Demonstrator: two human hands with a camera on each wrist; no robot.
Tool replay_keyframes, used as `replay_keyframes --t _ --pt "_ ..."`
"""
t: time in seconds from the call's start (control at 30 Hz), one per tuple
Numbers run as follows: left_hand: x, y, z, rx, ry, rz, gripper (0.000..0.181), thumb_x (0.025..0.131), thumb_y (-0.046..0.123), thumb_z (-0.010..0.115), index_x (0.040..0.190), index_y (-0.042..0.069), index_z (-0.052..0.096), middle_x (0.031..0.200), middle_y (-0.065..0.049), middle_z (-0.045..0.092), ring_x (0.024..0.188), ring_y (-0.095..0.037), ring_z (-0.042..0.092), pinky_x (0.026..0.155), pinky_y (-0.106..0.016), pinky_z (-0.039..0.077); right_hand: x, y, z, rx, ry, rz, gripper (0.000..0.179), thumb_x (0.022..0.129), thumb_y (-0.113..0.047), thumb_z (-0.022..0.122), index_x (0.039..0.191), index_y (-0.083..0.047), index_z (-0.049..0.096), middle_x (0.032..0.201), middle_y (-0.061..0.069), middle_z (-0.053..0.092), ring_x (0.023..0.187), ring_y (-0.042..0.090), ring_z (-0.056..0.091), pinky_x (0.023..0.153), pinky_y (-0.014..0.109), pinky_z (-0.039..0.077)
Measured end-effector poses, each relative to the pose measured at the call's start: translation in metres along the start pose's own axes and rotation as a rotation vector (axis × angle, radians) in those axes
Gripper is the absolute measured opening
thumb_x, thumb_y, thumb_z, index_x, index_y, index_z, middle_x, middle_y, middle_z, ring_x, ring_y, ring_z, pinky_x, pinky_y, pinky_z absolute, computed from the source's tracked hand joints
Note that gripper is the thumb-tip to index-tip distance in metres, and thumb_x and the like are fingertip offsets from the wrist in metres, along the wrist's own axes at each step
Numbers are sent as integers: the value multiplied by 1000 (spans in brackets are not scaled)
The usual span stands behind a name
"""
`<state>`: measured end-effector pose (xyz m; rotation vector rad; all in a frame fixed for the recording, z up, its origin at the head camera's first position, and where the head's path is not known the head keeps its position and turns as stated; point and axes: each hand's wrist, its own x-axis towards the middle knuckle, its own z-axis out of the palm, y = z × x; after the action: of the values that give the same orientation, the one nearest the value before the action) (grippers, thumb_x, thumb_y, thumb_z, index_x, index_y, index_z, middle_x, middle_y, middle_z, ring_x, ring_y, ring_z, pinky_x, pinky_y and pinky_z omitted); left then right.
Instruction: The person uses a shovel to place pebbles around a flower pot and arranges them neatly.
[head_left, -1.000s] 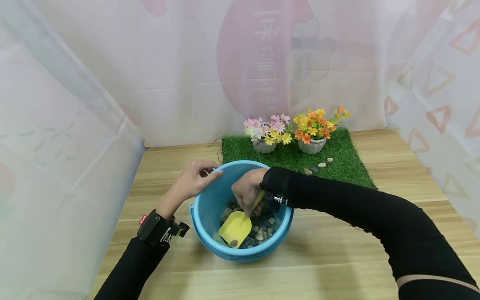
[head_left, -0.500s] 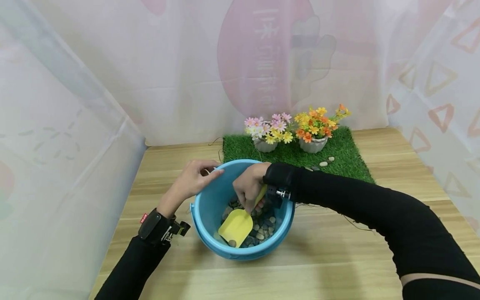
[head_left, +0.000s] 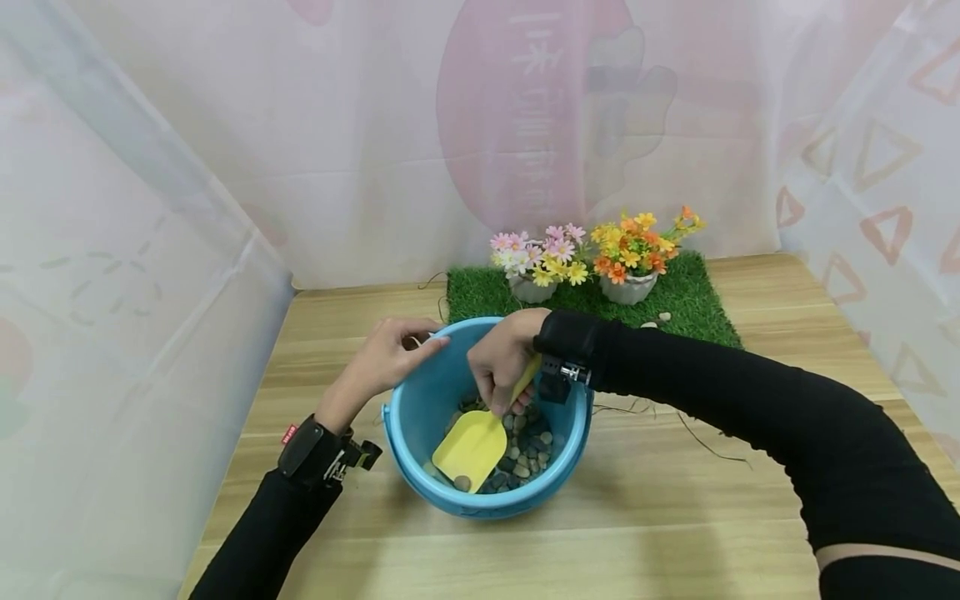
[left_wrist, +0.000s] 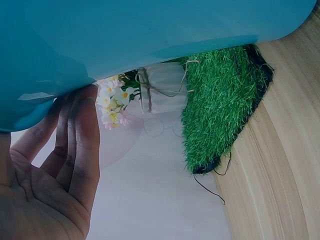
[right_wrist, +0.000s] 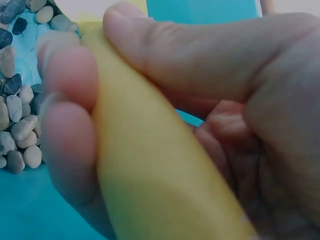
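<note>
A blue bucket (head_left: 408, 433) stands on the table with many pebbles (head_left: 525, 462) at its bottom. My left hand (head_left: 390, 354) holds its left rim, thumb over the edge; in the left wrist view the fingers (left_wrist: 82, 145) lie against the outer wall. Inside the bucket, my right hand (head_left: 501, 362) grips a yellow toy shovel (head_left: 472, 450) by its handle. One small pebble (head_left: 462, 483) lies at the blade's front edge. The right wrist view shows thumb and fingers wrapped round the yellow handle (right_wrist: 145, 155). Part of the pebbles is hidden by the hand and blade.
Behind the bucket lies a green grass mat (head_left: 705, 308) bearing two flower pots, one with pink and yellow flowers (head_left: 543, 254), one with orange (head_left: 633, 250). A few stones (head_left: 663, 317) show there past the right sleeve. Printed curtains (head_left: 360, 167) enclose the wooden table (head_left: 622, 533).
My right hand and forearm have moved slightly away and up, and the shovel's handle with them. The blade has shifted a little within the bucket. The left hand keeps its hold on the rim.
</note>
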<state>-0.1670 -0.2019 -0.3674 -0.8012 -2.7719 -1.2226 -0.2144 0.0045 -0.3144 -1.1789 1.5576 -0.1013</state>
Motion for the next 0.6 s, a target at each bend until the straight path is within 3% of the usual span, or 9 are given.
replay_keyframes --t 0.3,0.6 --pt "-1 1 0 2 -2 -23 23 93 35 56 105 21 68 90 11 65 71 -4 60 61 -29 52 -9 2 -1 58 -9 -42 20 93 -20 57 83 -13 73 76 11 66 66 24 61 66 35 52" --pt "0 -1 1 13 7 -29 24 93 38 55 105 23 68 91 12 65 71 -4 59 61 -29 52 -19 1 0 98 -4 -73 20 93 -17 55 85 -12 73 78 13 65 69 27 61 67 36 52"
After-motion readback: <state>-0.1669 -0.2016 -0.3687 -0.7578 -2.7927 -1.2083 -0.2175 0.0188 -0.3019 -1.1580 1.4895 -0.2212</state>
